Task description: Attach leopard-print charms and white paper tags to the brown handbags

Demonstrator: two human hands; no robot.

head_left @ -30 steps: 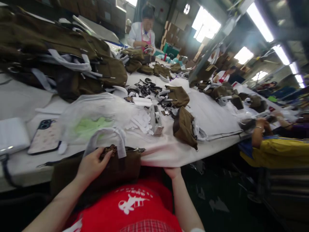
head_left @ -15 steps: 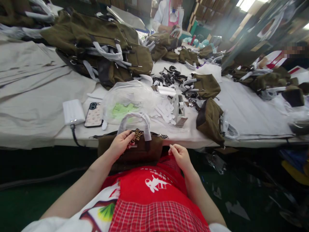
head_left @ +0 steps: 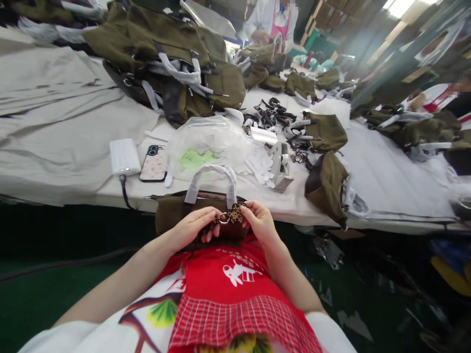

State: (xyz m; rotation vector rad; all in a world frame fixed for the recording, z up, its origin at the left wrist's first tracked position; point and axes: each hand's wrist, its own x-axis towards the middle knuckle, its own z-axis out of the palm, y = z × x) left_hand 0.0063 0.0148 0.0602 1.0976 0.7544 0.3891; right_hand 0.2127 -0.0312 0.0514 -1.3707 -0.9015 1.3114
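A leopard-patterned charm [head_left: 234,214] with a metal ring [head_left: 222,218] is held between my two hands. My right hand [head_left: 259,220] pinches the charm's right side. Fingers closed, my left hand [head_left: 200,226] grips the ring end, where a dark strap partly shows under the fingers. Behind and below both hands is a brown-green handbag [head_left: 171,211] at the table's front edge, its handle [head_left: 215,169] wrapped in white and standing up.
A clear plastic bag [head_left: 206,142] with green pieces, a phone [head_left: 153,164], a white power bank [head_left: 125,157] and a tape dispenser [head_left: 282,169] lie on the table [head_left: 84,171]. Olive bags [head_left: 327,184] are piled around. A person [head_left: 272,24] stands across the table.
My right hand has moved left and up from the apron to take hold of the charm. My left hand has shifted onto the ring end. The view has shifted slightly.
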